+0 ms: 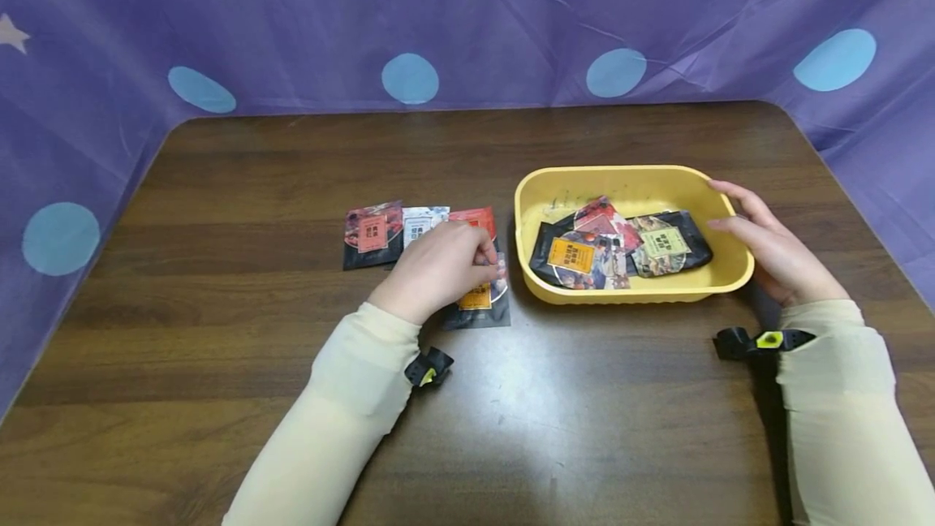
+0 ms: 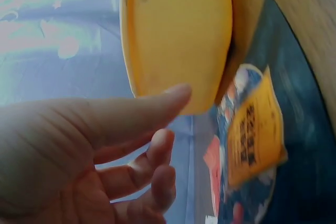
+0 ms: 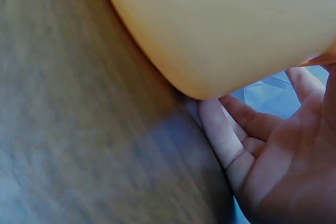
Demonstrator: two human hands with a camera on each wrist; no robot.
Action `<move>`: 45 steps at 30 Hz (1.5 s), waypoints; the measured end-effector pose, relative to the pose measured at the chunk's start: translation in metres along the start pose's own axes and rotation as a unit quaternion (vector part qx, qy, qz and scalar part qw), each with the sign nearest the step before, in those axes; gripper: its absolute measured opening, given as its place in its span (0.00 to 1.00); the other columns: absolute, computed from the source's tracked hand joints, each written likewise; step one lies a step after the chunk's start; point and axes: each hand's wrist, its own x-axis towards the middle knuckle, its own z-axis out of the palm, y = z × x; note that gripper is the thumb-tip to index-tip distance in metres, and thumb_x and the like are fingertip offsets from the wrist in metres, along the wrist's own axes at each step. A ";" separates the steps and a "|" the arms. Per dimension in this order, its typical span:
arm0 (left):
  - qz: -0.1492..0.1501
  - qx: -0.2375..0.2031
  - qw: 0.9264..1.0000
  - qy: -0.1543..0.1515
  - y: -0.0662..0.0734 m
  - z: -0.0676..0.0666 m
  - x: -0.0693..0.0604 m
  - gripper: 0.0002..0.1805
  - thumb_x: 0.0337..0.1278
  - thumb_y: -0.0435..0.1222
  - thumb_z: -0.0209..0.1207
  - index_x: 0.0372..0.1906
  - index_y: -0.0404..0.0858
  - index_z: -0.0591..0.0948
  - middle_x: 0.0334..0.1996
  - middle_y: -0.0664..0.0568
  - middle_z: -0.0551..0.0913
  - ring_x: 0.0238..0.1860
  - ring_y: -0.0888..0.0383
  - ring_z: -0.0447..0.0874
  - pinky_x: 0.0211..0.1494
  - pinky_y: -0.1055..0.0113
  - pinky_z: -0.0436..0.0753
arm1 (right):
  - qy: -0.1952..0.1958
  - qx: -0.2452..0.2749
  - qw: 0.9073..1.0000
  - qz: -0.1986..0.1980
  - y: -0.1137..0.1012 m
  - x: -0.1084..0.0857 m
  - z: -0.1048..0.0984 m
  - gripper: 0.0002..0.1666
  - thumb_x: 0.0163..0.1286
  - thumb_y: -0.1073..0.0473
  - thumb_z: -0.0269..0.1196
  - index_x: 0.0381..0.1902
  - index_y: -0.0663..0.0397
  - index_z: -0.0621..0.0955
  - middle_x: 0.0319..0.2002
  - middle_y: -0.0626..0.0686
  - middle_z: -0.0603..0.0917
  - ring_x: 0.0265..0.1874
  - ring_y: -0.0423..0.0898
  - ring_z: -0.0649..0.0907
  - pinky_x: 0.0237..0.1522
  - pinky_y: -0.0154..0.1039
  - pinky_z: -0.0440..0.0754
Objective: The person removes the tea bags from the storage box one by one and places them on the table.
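Observation:
My left hand hovers over a dark packet with an orange label. The left wrist view shows the hand with thumb extended and other fingers loosely bent, nothing visible between them; the packet is beside them. Behind lie a red packet, a white one and a dark red-labelled one. My right hand holds the right end of the yellow basket, thumb over the rim; in the right wrist view its fingers touch the outside.
Several packets lie inside the basket, including one with an orange label, one with a green label and a red one. A purple curtain with stars and blue dots hangs behind the wooden table.

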 end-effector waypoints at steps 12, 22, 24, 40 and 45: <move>0.091 -0.041 0.990 0.095 0.026 0.003 0.005 0.11 0.64 0.29 0.54 0.44 0.41 0.84 0.43 0.50 0.82 0.47 0.54 0.79 0.54 0.61 0.78 | -0.001 -0.002 1.000 0.001 0.000 0.000 0.000 0.29 0.77 0.67 0.49 0.67 0.31 0.64 0.55 0.44 0.71 0.38 0.39 0.84 0.30 0.40 0.85; 0.160 0.045 0.985 0.047 0.056 0.004 0.024 0.16 0.64 0.39 0.63 0.55 0.43 0.82 0.53 0.51 0.82 0.59 0.52 0.75 0.66 0.63 0.72 | 0.001 -0.012 1.000 -0.003 -0.001 0.000 -0.001 0.28 0.76 0.66 0.49 0.67 0.31 0.65 0.55 0.44 0.69 0.39 0.38 0.84 0.31 0.39 0.85; 0.167 0.071 0.983 0.033 0.060 0.005 0.030 0.20 0.62 0.42 0.65 0.57 0.42 0.81 0.54 0.51 0.82 0.59 0.52 0.75 0.67 0.63 0.71 | 0.001 -0.012 1.000 -0.002 -0.001 0.000 -0.001 0.28 0.76 0.66 0.49 0.67 0.31 0.65 0.55 0.44 0.69 0.39 0.37 0.84 0.31 0.39 0.85; 0.189 0.178 0.965 -0.027 0.071 0.028 0.059 0.38 0.51 0.60 0.67 0.65 0.47 0.75 0.63 0.52 0.77 0.59 0.53 0.74 0.63 0.59 0.74 | 0.004 -0.013 1.000 0.003 0.000 0.000 0.003 0.28 0.76 0.65 0.50 0.67 0.31 0.65 0.56 0.44 0.67 0.40 0.37 0.83 0.32 0.38 0.85; 0.193 0.175 0.965 -0.020 0.071 0.029 0.059 0.38 0.51 0.57 0.69 0.66 0.48 0.74 0.63 0.52 0.78 0.62 0.51 0.74 0.64 0.57 0.73 | 0.002 -0.010 1.000 0.001 -0.001 0.001 0.002 0.28 0.76 0.66 0.50 0.67 0.31 0.64 0.56 0.45 0.68 0.39 0.38 0.84 0.32 0.39 0.85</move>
